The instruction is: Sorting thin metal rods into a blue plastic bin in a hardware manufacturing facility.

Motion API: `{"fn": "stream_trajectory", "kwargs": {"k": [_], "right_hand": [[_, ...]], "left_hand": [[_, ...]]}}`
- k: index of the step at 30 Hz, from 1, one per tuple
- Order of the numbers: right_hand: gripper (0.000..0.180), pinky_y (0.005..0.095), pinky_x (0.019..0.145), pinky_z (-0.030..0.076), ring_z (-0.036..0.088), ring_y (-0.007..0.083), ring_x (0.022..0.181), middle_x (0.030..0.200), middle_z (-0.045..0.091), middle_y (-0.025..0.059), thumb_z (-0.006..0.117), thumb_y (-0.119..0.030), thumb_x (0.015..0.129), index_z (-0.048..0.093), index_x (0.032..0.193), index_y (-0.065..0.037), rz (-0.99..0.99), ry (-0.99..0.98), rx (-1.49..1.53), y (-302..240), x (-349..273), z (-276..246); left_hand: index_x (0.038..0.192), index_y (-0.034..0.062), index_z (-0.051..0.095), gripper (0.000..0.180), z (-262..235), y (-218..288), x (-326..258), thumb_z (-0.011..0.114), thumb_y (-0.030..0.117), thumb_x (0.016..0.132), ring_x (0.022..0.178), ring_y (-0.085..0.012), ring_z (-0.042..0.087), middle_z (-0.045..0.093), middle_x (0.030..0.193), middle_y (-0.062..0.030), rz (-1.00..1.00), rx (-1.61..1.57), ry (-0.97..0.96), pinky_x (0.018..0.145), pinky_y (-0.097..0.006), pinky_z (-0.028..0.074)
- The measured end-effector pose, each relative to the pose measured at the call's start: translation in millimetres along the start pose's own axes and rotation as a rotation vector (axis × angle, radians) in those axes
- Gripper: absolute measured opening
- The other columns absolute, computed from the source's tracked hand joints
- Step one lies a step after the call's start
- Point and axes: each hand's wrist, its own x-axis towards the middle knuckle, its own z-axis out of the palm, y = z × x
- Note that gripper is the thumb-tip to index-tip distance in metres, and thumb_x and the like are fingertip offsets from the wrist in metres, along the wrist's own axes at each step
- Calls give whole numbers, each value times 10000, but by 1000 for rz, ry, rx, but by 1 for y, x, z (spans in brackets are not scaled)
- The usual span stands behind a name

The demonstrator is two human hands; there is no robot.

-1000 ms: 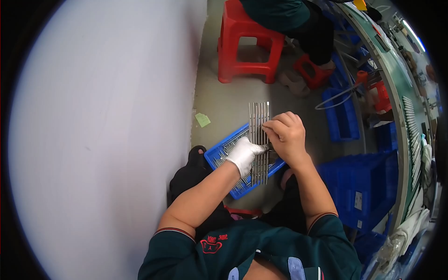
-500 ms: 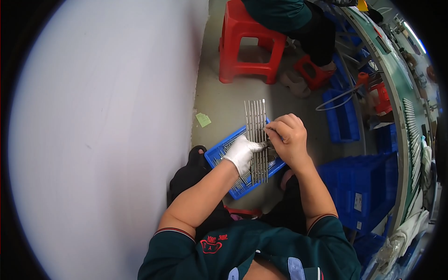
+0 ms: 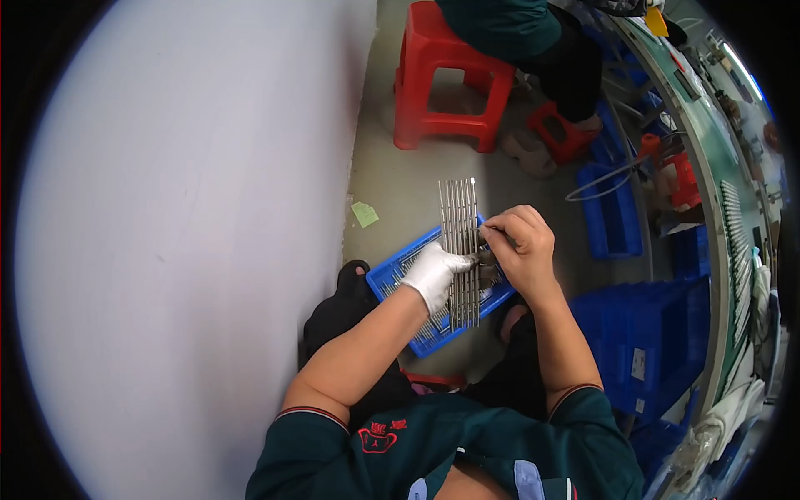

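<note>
My left hand (image 3: 433, 273), in a white glove with darkened fingertips, is closed around several thin metal rods (image 3: 457, 208) lined up side by side like a flat fan. Small dark marks or fittings dot the rods along their length. My bare right hand (image 3: 525, 246) is at the right edge of the row, thumb and forefinger pinched together; whatever is between them is too small to name. Below both hands lies a blue plastic tray (image 3: 402, 254) holding many more metal rods and slim pieces, partly hidden by my hands and the held rods.
A white wall (image 3: 192, 250) rises on my left. Ahead, a person sits on a red stool (image 3: 454, 125). Along the right runs a green-topped workbench (image 3: 708, 125) with a row of rods on it; blue crates (image 3: 642, 333) stand beneath. A pale green paper scrap (image 3: 364, 214) lies on the floor.
My right hand has drawn slightly to the right, away from the rods, its fingers still pinched. The left hand keeps its hold on the rods with little movement.
</note>
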Motion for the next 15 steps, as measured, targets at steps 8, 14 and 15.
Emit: {"fn": "stream_trajectory", "kwargs": {"k": [8, 14, 15], "right_hand": [[91, 369, 620, 432, 568, 267, 673, 693, 593, 61, 726, -42, 674, 653, 729, -47, -52, -39, -54, 0, 0, 0], [90, 375, 620, 427, 562, 264, 671, 697, 591, 59, 722, -42, 672, 652, 728, -49, -11, -23, -5, 2, -1, 1], [90, 375, 620, 427, 562, 264, 671, 697, 591, 59, 722, -42, 672, 652, 728, -49, -12, -23, -5, 2, -1, 0]], "left_hand": [[1109, -17, 599, 272, 0, -3, 2, 560, -49, 842, 838, -234, 683, 671, 968, -110, 38, 57, 39, 752, -368, 572], [1112, -43, 610, 288, -3, -4, 3, 571, -54, 826, 876, -203, 679, 672, 989, -102, 32, 61, 31, 797, -334, 557], [1111, -42, 612, 288, -3, -5, 4, 570, -55, 826, 876, -200, 679, 672, 989, -101, 50, 78, 44, 792, -330, 557]]}}
